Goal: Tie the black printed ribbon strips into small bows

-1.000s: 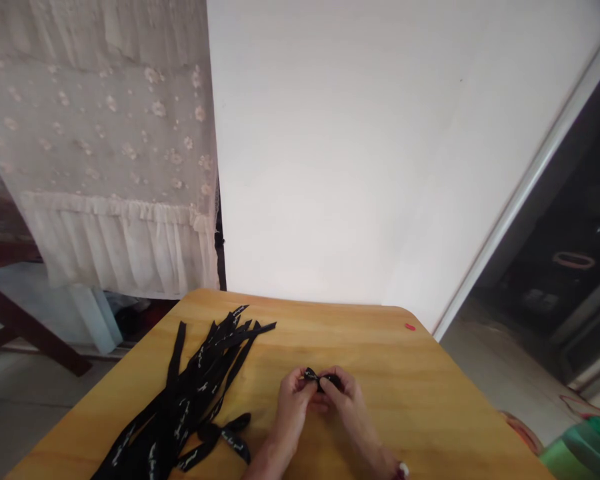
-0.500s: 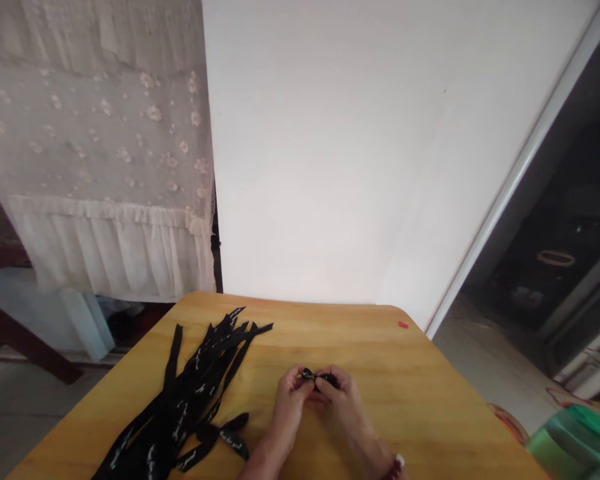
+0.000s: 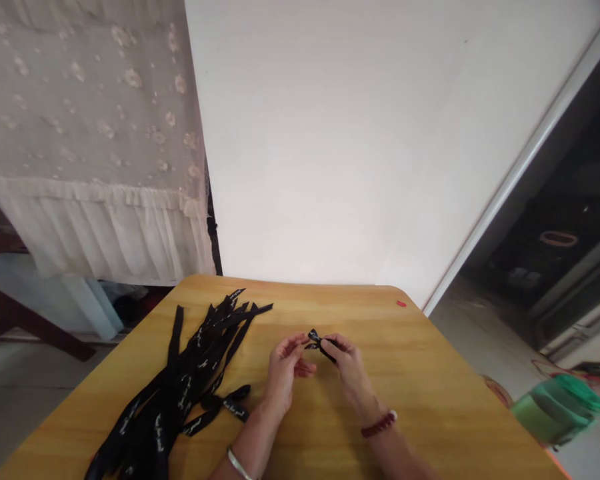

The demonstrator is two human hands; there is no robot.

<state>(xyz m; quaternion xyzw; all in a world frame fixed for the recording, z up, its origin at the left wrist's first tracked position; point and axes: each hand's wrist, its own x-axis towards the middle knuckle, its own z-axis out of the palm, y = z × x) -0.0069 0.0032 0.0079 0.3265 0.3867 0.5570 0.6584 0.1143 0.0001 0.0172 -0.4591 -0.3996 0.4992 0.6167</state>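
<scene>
A small black ribbon bow (image 3: 314,335) with white lettering is held above the middle of the wooden table. My right hand (image 3: 347,360) pinches its knot and right side between thumb and fingers, hiding part of the ribbon. On the other side, my left hand (image 3: 284,367) has its thumb and forefinger closed at the bow's left end, the lower fingers held loosely apart. Left of my hands lies a pile of black printed ribbon strips (image 3: 185,387). A looped black ribbon (image 3: 225,403) rests between that pile and my left forearm.
The wooden table (image 3: 410,413) meets a white wall panel (image 3: 300,147) at its far edge. Near the far right corner lies a small red piece (image 3: 401,304). A green translucent container (image 3: 555,410) stands beyond the right edge, and a lace curtain (image 3: 95,133) hangs at left.
Both hands had been close together over the bow. Now the left has drawn slightly left, uncovering more of the bow, which stays in the right hand. The view has tilted down.
</scene>
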